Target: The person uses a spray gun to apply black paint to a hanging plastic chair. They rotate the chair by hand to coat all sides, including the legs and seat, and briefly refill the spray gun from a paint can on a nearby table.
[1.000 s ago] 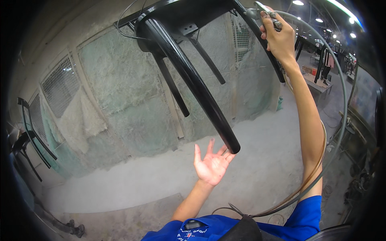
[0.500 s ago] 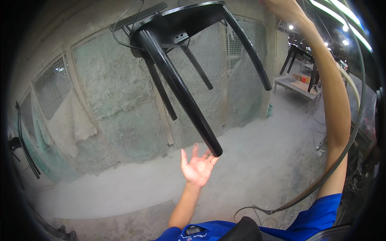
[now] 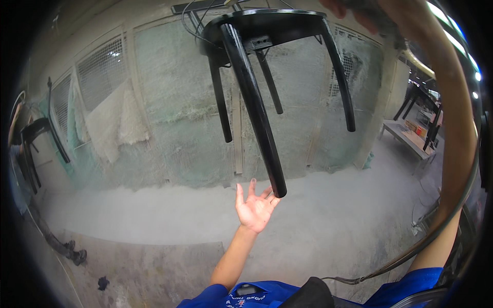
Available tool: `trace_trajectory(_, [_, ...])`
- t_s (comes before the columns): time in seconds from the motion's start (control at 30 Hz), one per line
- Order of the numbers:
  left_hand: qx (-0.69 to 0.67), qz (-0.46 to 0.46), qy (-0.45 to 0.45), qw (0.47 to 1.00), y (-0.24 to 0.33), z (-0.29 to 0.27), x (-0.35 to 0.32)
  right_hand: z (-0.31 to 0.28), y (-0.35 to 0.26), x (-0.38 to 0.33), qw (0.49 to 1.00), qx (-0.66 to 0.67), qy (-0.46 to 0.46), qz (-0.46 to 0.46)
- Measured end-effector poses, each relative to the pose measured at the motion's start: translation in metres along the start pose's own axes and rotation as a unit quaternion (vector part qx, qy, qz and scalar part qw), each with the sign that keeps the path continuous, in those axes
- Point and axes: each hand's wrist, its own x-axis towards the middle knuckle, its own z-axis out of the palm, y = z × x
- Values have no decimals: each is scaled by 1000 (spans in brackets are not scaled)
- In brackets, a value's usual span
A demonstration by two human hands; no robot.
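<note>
A glossy black chair [image 3: 292,33] hangs upright from wires, its seat near the top of the view and its legs pointing down. Under the nearest leg [image 3: 257,113], my left hand [image 3: 255,211] is open, palm up and fingers spread, with fingertips at the leg's lower end. My right arm reaches up along the right side. At the top edge, my right hand [image 3: 403,13] is closed on a blurred grey tool that looks like a spray gun [image 3: 377,19]. A dark hose [image 3: 411,251] runs beside that arm; its join to the tool is hidden.
Behind the chair stands a dusty wall of greenish filter sheets [image 3: 174,102]. Another black chair [image 3: 38,126] and a co-worker's shoes [image 3: 77,255] are at left. A low table [image 3: 408,136] with a black chair on it stands far right. White haze covers the floor.
The view has swung left, so the chair sits further right and more of the left side shows. My right hand now shows a grey tool. My left hand stays at the leg's end.
</note>
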Motion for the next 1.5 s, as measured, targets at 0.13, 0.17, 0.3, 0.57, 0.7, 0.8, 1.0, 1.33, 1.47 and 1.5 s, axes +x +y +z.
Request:
trace_trajectory(0.13, [14, 15, -23, 1000, -2, -2, 3, 14, 11, 2, 983, -107, 82, -126])
trace_trajectory(0.17, [3, 9, -29, 1000, -2, -3, 4, 17, 25, 8, 954, -126, 20, -273])
trace_trajectory(0.3, [-28, -44, -85, 995, 9, -22, 7, -4, 66, -7, 926, -124, -287, -210])
trace_trajectory(0.57, [8, 292, 259, 920, 102, -90, -31, 64, 119, -108, 923, -63, -332, -181])
trace_trajectory(0.7, [17, 293, 206, 934, 96, -90, -63, 93, 114, -135, 915, -84, -360, -161])
trace_trajectory(0.8, [42, 151, 101, 982, 66, -67, -66, 109, 134, -117, 915, -117, -358, -141])
trace_trajectory(1.0, [39, 71, -70, 994, 61, -22, -49, 148, 207, -30, 905, -225, -334, -136])
trace_trajectory(1.33, [-18, 76, -54, 995, 105, -31, -51, 298, 274, -24, 916, -130, -363, -106])
trace_trajectory(1.47, [35, 84, -51, 995, 108, -40, -50, 330, 285, -61, 893, -71, -441, 54])
trace_trajectory(1.5, [50, 84, -59, 993, 108, -41, -49, 331, 286, -66, 892, -50, -448, 41])
